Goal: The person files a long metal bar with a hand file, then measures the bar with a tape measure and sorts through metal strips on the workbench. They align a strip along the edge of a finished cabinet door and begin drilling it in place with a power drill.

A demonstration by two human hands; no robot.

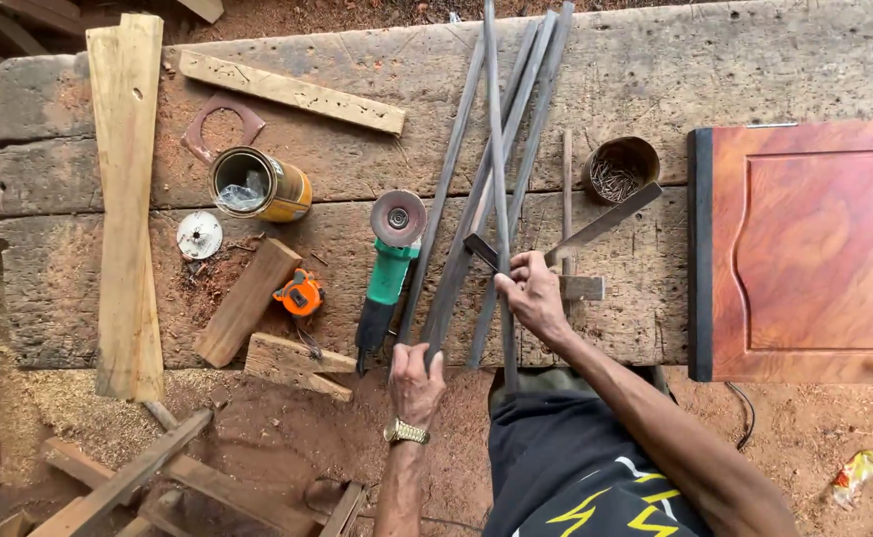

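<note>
Several long dark metal strips (516, 109) lie fanned across a rough wooden workbench (735, 70), running from its near edge to its far edge. My left hand (415, 381), with a gold watch at the wrist, grips the near ends of two strips at the bench's front edge. My right hand (534, 291) closes around one strip near the middle of the bundle. A metal try square (596, 231) lies just under and to the right of that hand.
A green angle grinder (389, 273) lies left of the strips. An orange tape measure (300, 294), an open tin can (258, 185), wood offcuts (246, 301) and a long plank (126, 199) sit further left. A tin of nails (620, 169) and a reddish wooden door panel (809, 249) lie right.
</note>
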